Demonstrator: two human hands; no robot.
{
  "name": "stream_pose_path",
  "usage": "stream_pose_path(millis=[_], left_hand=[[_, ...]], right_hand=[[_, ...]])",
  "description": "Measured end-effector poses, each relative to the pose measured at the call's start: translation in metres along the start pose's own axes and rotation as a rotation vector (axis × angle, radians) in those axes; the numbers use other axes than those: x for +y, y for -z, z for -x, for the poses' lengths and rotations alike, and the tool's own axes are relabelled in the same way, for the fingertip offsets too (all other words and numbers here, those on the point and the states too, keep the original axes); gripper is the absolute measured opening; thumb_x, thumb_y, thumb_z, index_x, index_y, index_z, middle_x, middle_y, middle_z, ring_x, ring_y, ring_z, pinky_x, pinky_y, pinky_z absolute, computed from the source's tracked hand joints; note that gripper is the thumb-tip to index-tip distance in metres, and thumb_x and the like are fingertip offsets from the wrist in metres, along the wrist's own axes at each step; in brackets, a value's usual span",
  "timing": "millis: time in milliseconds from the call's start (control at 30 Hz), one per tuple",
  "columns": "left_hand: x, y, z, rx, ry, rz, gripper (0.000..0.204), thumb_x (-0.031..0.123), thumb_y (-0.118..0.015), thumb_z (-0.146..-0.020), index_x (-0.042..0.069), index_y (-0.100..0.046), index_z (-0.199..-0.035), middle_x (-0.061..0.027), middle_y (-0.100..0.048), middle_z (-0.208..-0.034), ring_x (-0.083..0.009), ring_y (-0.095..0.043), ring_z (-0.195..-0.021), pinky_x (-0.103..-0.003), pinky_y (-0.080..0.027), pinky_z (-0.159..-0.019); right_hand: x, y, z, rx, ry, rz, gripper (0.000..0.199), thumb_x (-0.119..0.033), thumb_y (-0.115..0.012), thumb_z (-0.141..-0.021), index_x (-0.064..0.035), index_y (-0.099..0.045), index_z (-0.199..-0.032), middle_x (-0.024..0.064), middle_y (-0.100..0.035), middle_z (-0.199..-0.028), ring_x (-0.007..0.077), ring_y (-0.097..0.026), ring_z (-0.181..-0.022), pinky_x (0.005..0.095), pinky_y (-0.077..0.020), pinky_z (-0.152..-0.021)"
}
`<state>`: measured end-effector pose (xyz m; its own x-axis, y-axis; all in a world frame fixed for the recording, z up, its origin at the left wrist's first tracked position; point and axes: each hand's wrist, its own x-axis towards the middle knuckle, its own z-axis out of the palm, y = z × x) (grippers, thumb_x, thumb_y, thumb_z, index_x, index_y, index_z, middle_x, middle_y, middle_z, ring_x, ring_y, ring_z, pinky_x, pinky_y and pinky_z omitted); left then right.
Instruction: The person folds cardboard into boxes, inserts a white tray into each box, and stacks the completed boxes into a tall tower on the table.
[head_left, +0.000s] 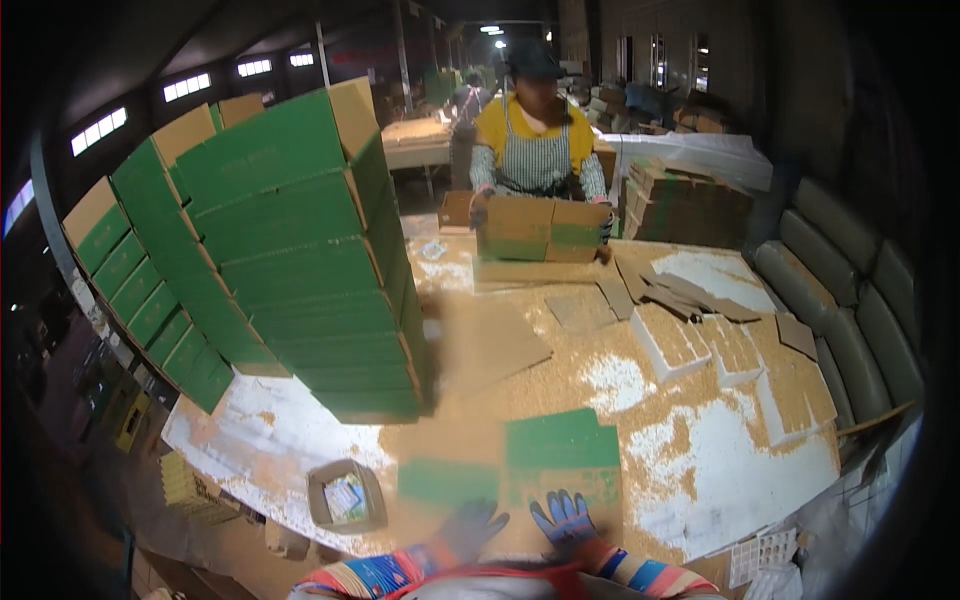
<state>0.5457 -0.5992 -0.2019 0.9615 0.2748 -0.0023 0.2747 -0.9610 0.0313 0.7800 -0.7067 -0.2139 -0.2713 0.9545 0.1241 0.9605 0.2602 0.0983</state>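
A brown and green cardboard box (565,488) lies on the table close in front of me, partly blurred on its left side. My left hand (466,531), in a grey-blue glove, is at its near left part, fingers stretched out and slightly smeared. At the near right part is my right hand (566,522), gloved alike, its fingers spread. Neither hand grips anything; whether the palms press on the cardboard I cannot tell. Left of my left hand stands a small open carton (323,503) with printed papers (346,497) inside.
Tall stacks of green cartons (310,260) rise on the left. Across the sawdust-strewn table (720,480), a co-worker (540,140) holds a carton (515,225). Loose cardboard pieces (690,297) and white-sided blocks (670,345) lie to the right, beside grey cushions (850,290).
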Motion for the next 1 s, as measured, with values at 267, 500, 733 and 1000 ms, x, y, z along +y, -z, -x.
stream_pose_path(millis=[267, 500, 733, 1000], left_hand=[[-0.057, 0.172, -0.005, -0.083, -0.012, 0.435, 0.059, 0.04, -0.051, -0.089, 0.008, -0.037, -0.137, -0.0183, -0.043, -0.135, -0.0332, -0.047, -0.119, -0.036, -0.037, -0.102], [-0.181, 0.173, -0.059, 0.033, -0.361, 0.471, 0.036, 0.016, -0.043, -0.093, 0.004, -0.049, -0.127, -0.0188, -0.052, -0.127, -0.0309, -0.054, -0.111, -0.036, -0.043, -0.093], [-0.155, 0.206, -0.072, 0.171, 0.485, 0.227, 0.046, 0.035, -0.053, -0.087, 0.007, -0.051, -0.122, -0.0232, -0.062, -0.1, -0.0382, -0.059, -0.095, -0.043, -0.046, -0.083], [-0.12, 0.158, -0.007, 0.583, 0.277, 0.753, 0.054, 0.022, -0.068, -0.074, 0.011, -0.05, -0.124, -0.0187, -0.06, -0.109, -0.0291, -0.058, -0.105, -0.035, -0.046, -0.091]], right_hand=[[0.063, 0.166, -0.03, 0.177, 0.133, -0.119, 0.028, -0.022, -0.062, -0.072, -0.01, -0.062, -0.097, 0.0106, -0.061, -0.078, 0.028, -0.06, -0.069, 0.0386, -0.0488, -0.059], [0.074, 0.169, -0.128, 0.142, -0.259, -0.029, 0.051, -0.026, -0.064, -0.071, -0.0072, -0.057, -0.117, 0.0117, -0.063, -0.09, 0.0292, -0.06, -0.079, 0.0417, -0.0467, -0.075], [0.048, 0.151, -0.095, 0.469, -0.035, -0.097, 0.044, -0.028, -0.073, -0.065, -0.0099, -0.06, -0.103, 0.0141, -0.055, -0.104, 0.0357, -0.048, -0.106, 0.0498, -0.0356, -0.095], [0.071, 0.196, -0.054, 0.351, 0.383, -0.864, 0.04, -0.02, -0.073, -0.071, -0.0107, -0.062, -0.108, 0.0192, -0.052, -0.123, 0.0356, -0.047, -0.116, 0.0457, -0.0362, -0.1]])
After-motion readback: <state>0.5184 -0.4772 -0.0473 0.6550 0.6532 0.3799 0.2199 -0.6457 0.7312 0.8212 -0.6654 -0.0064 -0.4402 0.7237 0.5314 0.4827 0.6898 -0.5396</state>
